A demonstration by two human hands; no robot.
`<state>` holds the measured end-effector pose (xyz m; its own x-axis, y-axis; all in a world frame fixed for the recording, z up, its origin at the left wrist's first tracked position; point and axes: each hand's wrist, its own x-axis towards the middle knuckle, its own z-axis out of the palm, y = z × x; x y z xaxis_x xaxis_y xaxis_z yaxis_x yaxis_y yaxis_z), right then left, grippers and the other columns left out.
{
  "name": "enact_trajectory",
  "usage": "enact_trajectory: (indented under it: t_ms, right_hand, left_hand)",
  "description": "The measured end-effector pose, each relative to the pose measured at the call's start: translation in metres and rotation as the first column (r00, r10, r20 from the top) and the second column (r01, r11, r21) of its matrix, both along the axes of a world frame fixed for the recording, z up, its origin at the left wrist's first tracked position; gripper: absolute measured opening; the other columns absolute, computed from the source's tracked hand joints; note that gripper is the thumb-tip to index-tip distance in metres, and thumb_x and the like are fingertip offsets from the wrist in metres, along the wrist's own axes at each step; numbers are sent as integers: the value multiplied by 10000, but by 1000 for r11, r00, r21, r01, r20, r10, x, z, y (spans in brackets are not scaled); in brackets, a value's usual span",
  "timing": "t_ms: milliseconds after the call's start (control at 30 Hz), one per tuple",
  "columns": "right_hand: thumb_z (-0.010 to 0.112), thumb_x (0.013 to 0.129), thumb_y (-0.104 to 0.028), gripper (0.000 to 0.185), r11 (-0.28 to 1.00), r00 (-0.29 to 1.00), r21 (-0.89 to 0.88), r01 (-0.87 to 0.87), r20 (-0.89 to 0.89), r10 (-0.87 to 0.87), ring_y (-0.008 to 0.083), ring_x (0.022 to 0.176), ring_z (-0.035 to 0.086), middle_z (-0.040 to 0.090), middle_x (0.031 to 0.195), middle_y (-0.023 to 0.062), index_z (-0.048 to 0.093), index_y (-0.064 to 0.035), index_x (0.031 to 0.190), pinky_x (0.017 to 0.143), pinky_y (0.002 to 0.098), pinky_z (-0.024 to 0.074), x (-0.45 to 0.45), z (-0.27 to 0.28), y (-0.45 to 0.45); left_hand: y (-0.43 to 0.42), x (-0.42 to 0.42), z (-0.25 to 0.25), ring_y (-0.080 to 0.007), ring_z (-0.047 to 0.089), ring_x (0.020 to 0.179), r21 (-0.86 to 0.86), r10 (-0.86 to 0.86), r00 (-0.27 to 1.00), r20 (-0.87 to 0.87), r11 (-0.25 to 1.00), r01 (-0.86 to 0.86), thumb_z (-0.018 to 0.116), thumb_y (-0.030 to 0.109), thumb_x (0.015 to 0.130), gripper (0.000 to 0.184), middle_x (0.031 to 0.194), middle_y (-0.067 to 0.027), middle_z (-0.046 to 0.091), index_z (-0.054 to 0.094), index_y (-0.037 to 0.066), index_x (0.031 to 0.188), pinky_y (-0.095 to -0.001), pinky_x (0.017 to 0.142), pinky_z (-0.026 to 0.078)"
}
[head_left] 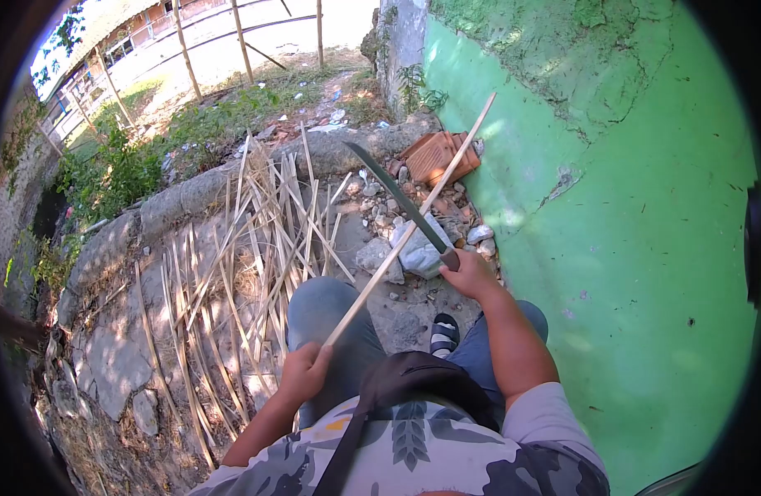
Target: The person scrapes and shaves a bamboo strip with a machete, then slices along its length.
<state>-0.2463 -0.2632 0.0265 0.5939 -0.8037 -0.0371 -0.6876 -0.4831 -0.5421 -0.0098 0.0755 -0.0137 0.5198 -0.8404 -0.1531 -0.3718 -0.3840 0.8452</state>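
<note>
My left hand [304, 372] is closed round the near end of a long pale wooden strip [372, 281], which slants up and away to the right. In my right hand [471, 274] is the dark handle of a machete [405, 205], its long blade pointing up and to the left. Blade and strip cross in view, just beyond my knees; whether they touch I cannot tell. To the left of my legs, many similar thin strips [269, 223] lie in a loose heap on the ground, with more of them [186, 331] spread out nearer to me.
A green wall [620, 248] rises close on my right. Ahead lie clay roof tiles [440, 157], stone rubble and a large pale rock [422, 248]. A low stone kerb [190, 194] runs along the far side, with plants and wooden posts beyond. A dark bag [426, 380] hangs at my front.
</note>
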Motion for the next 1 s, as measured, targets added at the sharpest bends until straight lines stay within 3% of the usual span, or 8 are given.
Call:
enact_trajectory:
  t_ms: [133, 200, 333, 600, 667, 800, 933, 1000]
  right_hand:
    - [746, 817, -319, 255, 937, 938, -100, -335, -135, 321, 376, 854, 708, 720, 856, 154, 682, -122, 965, 758, 492, 549, 22, 3, 27]
    - [758, 784, -317, 247, 857, 865, -170, -486, -234, 444, 367, 838, 712, 713, 827, 142, 661, -139, 926, 747, 505, 547, 34, 2, 35]
    - [749, 791, -319, 253, 867, 873, -187, -462, -269, 408, 372, 846, 713, 721, 852, 146, 668, -130, 939, 761, 503, 551, 43, 6, 30]
    - [713, 846, -322, 274, 999, 1000, -36, -10, -11, 9, 384, 915, 706, 733, 927, 173, 704, -118, 1028, 813, 496, 556, 17, -8, -3]
    - [713, 844, -320, 262, 993, 996, -76, -85, -43, 82, 383, 912, 706, 733, 924, 167, 706, -119, 1012, 813, 497, 555, 11, -15, -4]
    - [713, 831, -311, 248, 944, 936, -59, -324, -165, 310, 360, 912, 712, 734, 919, 146, 705, -139, 1011, 794, 481, 560, 15, -8, 17]
    - [704, 824, -296, 228, 844, 834, -131, -520, -290, 469, 341, 922, 717, 738, 925, 127, 704, -168, 1013, 797, 469, 562, 23, 3, 31]
    - [699, 827, -295, 209, 886, 850, -56, -460, -317, 421, 335, 931, 719, 739, 929, 126, 706, -177, 999, 811, 469, 561, 18, 13, 24]
  left_hand:
    - [1, 7, -5, -101, 481, 601, 5, -26, 1000, -15, 1000, 26, 613, 303, 1030, 380, 615, -28, 533, 619, -6, 808, -337, 545, 398]
    - [2, 8, -1, -100, 484, 608, 5, -15, 999, -31, 1000, 15, 612, 303, 1031, 379, 620, -25, 533, 621, -4, 810, -336, 548, 399]
    - [7, 7, -2, -294, 580, 586, 30, 7, 1000, 15, 1000, -8, 590, 338, 1022, 412, 659, -201, 597, 622, -22, 824, -437, 591, 459]
    - [7, 1, -2, -302, 617, 648, 9, 19, 999, 38, 1000, -19, 601, 314, 1024, 378, 728, -206, 632, 634, -24, 858, -423, 640, 478]
    - [5, 0, 2, -274, 615, 652, 57, -2, 998, 59, 998, -1, 603, 300, 1028, 348, 746, -181, 656, 657, -22, 904, -410, 650, 486]
    - [-5, -12, 21, -56, 483, 611, 53, 52, 998, -31, 997, -50, 606, 283, 1041, 346, 642, 7, 561, 661, -13, 870, -276, 543, 403]
    - [-7, -18, 24, -65, 455, 603, 51, 41, 997, 59, 998, -44, 606, 286, 1042, 354, 636, 7, 540, 652, -14, 860, -281, 541, 381]
    - [-8, -21, 24, -66, 454, 607, 35, 40, 997, 70, 998, -43, 604, 283, 1042, 353, 636, 8, 537, 652, -15, 860, -283, 545, 380]
